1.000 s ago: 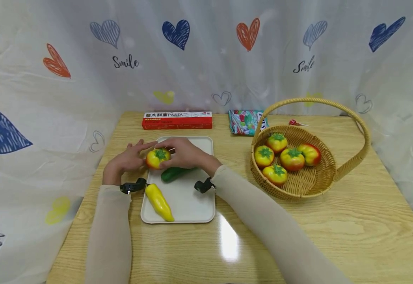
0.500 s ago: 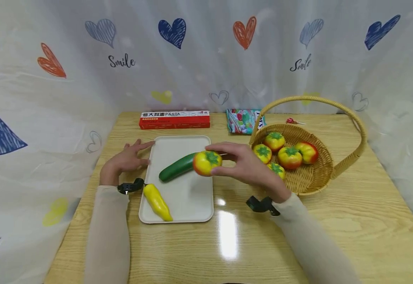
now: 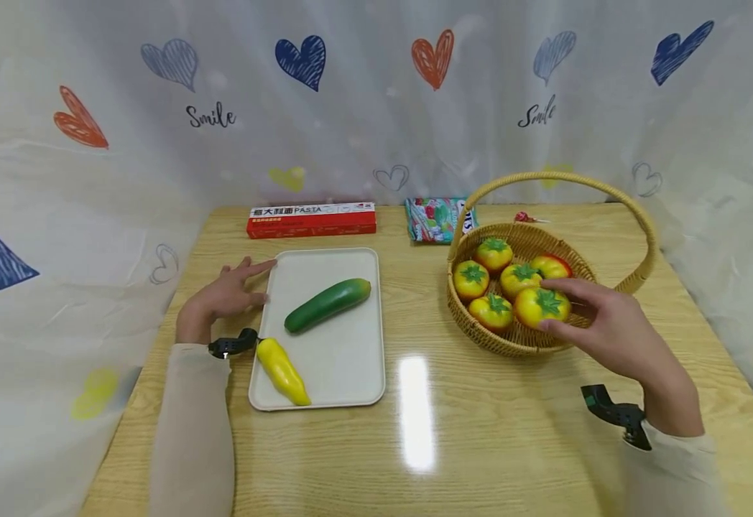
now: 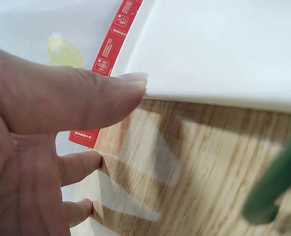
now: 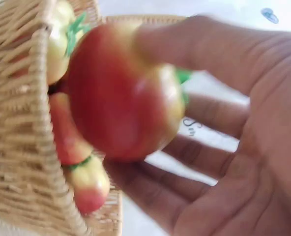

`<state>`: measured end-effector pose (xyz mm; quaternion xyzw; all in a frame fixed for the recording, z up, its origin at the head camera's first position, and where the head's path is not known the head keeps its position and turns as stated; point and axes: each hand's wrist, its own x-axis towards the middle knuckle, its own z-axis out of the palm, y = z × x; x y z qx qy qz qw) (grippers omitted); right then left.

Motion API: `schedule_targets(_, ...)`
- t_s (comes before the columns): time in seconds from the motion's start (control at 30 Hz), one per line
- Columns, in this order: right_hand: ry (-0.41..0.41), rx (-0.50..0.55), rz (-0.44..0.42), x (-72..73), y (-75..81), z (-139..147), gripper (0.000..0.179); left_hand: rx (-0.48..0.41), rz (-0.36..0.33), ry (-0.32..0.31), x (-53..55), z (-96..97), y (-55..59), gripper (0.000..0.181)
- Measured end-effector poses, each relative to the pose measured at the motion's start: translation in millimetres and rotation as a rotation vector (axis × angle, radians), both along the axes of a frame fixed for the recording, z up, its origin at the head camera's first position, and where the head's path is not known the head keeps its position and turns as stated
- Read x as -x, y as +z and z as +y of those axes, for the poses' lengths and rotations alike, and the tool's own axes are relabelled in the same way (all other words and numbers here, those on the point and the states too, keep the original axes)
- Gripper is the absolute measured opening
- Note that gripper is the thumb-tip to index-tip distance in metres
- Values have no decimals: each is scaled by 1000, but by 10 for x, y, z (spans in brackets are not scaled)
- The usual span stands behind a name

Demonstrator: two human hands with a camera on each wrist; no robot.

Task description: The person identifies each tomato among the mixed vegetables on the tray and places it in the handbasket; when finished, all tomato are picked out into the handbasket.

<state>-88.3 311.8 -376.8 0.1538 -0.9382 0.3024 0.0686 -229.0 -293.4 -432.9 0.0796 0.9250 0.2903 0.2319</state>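
My right hand (image 3: 631, 337) pinches a red-and-yellow tomato (image 3: 540, 310) with a green leafy top, between thumb and fingers. In the head view it overlaps the near right part of the wicker basket (image 3: 480, 334); the right wrist view shows the tomato (image 5: 121, 98) beside the basket's rim. Several similar tomatoes (image 3: 470, 280) lie in the basket. My left hand (image 3: 224, 296) is spread at the left edge of the white tray (image 3: 344, 366), its thumb (image 4: 121, 93) at the rim and fingertips on the table. A green cucumber (image 3: 327, 306) and a yellow pepper (image 3: 283, 373) lie on the tray.
A red-and-white pasta box (image 3: 312, 220) lies behind the tray. Farther right are a teal candy bag (image 3: 433, 220) and a lollipop (image 3: 522, 217) behind the basket. The tall basket handle (image 3: 557, 177) arches over the basket. A printed curtain stands around the wooden table (image 3: 467, 431).
My right hand has carried the tomato from the tray's upper left, across the cucumber, rightward to the basket. My left hand has stayed by the tray edge.
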Motion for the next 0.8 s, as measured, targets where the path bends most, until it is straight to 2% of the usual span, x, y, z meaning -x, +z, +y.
schedule_targets(0.07, -23, -83, -7, -1, -4, 36, 55, -1, 5, 0, -9, -16, -1, 78)
schedule_targets(0.13, -17, -120, -42, 14, -22, 32, 54, -5, 6, 4, -10, -30, -9, 78)
schedule_targets(0.33, 22, -45, -168, 78, -94, -48, 54, -14, 1, 7, -25, -38, -26, 79)
schedule_targets(0.47, 43, 13, -200, 125, -126, -115, 53, -9, 8, 4, -28, -32, -27, 78)
schedule_targets(0.6, 29, -8, -199, 144, -135, -143, 54, 1, 17, 6, -22, -14, -18, 78)
schedule_targets(0.8, 20, -46, -245, 126, -132, -92, 60, 8, 12, 12, -22, -1, 0, 78)
